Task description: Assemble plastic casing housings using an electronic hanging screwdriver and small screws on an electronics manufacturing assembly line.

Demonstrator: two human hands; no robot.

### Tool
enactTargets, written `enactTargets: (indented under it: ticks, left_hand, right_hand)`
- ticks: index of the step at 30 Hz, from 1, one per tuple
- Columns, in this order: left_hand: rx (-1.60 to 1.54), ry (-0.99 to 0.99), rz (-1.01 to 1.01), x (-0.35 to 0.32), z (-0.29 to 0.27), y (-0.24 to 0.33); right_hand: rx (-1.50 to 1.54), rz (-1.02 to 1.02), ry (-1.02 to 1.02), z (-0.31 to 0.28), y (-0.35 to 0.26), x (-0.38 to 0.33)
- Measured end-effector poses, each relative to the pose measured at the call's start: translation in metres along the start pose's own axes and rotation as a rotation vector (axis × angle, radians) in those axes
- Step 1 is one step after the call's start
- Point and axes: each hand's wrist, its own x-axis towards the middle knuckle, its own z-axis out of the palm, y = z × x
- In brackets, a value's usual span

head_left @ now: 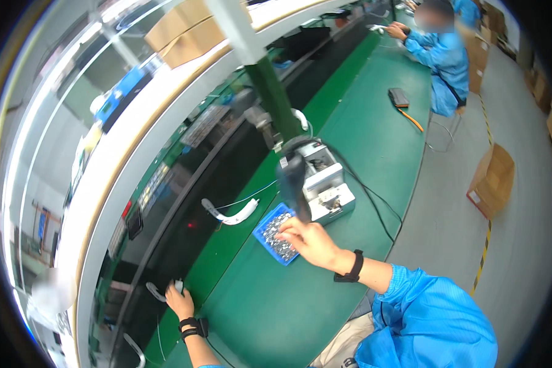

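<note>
right hand [311,241] closed on dark electric screwdriver [293,184] above blue square tray of small metal screws [278,235]; left hand [179,300] gripping white curved plastic part [163,290] at edge of green surface [276,306].

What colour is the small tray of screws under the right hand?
Blue, seen in the head view: the tray lies on the green bench, below the right hand.

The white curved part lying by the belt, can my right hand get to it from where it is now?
Probably yes. The right hand is over the blue tray of small metal parts, and the white curved part lies just beyond it on bare green table, nothing between.
</note>
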Motion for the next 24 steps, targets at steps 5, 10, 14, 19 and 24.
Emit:
enactTargets:
  ticks: [5,10,14,19,24]
  left_hand:
    - [0.261,-0.185,-0.177,0.022,-0.009,0.014]
    - [0.198,-0.063,-0.045,0.031,-0.015,0.004]
    - [-0.436,-0.043,-0.103,0.024,-0.077,0.082]
    - [-1.151,0.022,-0.15,-0.018,-0.139,0.169]
    - [-1.657,-0.077,-0.266,-0.061,-0.185,0.251]
  right_hand:
    - [0.064,0.089,-0.066,-0.012,-0.014,0.002]
    - [0.295,0.089,-0.063,-0.002,0.002,0.001]
    - [0.459,0.183,-0.105,-0.001,0.005,-0.005]
    - [0.583,0.386,-0.141,0.007,-0.012,-0.013]
    - [0.587,0.373,-0.208,0.019,-0.049,-0.026]
